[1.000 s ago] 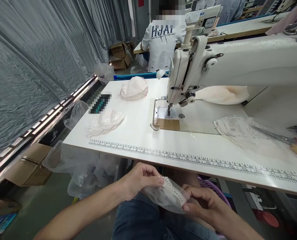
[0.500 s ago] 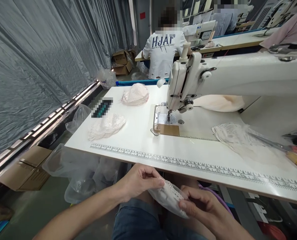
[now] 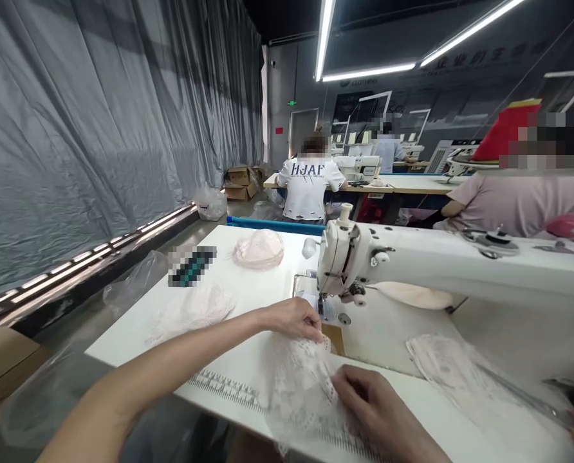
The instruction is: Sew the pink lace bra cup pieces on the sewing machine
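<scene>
A white lace piece [image 3: 299,379] hangs between my two hands, over the front edge of the sewing table [image 3: 262,302]. My left hand [image 3: 294,319] pinches its upper edge just in front of the needle area of the sewing machine [image 3: 338,260]. Lower and to the right, my right hand [image 3: 369,399] grips the lace's right edge between thumb and fingers. The lace is blurred, and its lower end drops past the printed ruler [image 3: 229,389].
A pale pink stack of cups [image 3: 259,249] and a lace pile [image 3: 195,308] lie on the left. More lace [image 3: 441,370] lies at right under scissors [image 3: 523,392], partly blurred. A person in a white shirt [image 3: 309,190] sits ahead; another in pink [image 3: 523,199] sits right.
Both hands have lifted the lace piece from my lap onto the table, near the machine's needle. The lace has opened out. My view has tilted up.
</scene>
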Available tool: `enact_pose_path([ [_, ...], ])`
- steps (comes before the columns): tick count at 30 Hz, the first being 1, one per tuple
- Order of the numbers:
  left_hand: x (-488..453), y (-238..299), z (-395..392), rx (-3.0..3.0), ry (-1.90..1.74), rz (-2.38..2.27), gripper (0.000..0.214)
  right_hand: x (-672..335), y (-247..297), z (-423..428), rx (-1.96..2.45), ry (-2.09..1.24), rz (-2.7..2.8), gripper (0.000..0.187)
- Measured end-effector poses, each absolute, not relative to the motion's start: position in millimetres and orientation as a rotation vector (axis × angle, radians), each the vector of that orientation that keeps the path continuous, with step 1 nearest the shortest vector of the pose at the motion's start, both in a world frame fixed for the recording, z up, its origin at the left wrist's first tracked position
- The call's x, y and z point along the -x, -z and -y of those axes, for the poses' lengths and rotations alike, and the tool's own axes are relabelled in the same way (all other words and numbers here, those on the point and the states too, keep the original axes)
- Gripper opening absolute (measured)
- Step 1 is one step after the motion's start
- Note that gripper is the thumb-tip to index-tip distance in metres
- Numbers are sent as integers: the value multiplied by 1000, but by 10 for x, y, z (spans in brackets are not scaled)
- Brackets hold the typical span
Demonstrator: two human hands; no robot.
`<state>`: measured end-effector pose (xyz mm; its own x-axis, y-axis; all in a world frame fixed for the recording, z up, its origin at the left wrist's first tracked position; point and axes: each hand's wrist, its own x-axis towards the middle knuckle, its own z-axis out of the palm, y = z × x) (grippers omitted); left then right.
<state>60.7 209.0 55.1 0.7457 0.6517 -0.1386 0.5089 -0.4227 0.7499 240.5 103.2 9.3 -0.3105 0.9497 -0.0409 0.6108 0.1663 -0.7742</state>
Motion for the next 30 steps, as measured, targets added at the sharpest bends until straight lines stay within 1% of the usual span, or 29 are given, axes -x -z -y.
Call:
enact_pose_path([
  [1, -643, -496, -2174, -2107, -214, -868, 19, -2465, -82, -1096, 1499, -928, 2002, 42],
  [3, -689, -414, -2282, -2091, -192, -865, 20, -2593, -95, -1203, 1503, -720, 2081, 35],
  [5, -716, -372, -2342, -2078, -159, -856, 20, -2699, -135, -1309, 1383, -423, 2202, 25],
  [6, -729, -362, -2365, -2076, -140, -848, 19, -2734, -153, -1369, 1266, -276, 2277, 23],
  [10, -803, -358, -2460, -2099, -87, -809, 13, -2754, -140, -1620, 749, 137, 2506, 28],
  [12, -846, -355, -2509, -2119, -79, -790, 12, -2733, -83, -1716, 627, 266, 2532, 31],
  [14, -877, -347, -2552, -2135, -72, -767, 15, -2726, -19, -1773, 611, 315, 2512, 29],
  [16, -887, -333, -2590, -2178, -52, -733, 20, -2740, 35, -1796, 638, 300, 2486, 24],
  [18, -870, -313, -2626, -2291, -39, -731, 25, -2767, 72, -1795, 696, 265, 2452, 24],
  [22, -782, -286, -2630, -2711, -95, -994, 27, -2813, 98, -1771, 783, 243, 2479, 25],
  [26, -742, -292, -2324, -2938, -235, -1242, 11, -2819, 107, -1747, 818, 237, 2524, 25],
  [28, -754, -276, -2083, -3002, -286, -1204, 21, -2813, 117, -1733, 832, 204, 2552, 28],
  [29, -760, -258, -1974, -3100, -328, -1082, 21, -2809, 123, -1727, 837, 190, 2569, 32],
  [30, -763, -237, -1887, -3138, -366, -1074, 20, -2805, 129, -1722, 831, 185, 2584, 36],
])
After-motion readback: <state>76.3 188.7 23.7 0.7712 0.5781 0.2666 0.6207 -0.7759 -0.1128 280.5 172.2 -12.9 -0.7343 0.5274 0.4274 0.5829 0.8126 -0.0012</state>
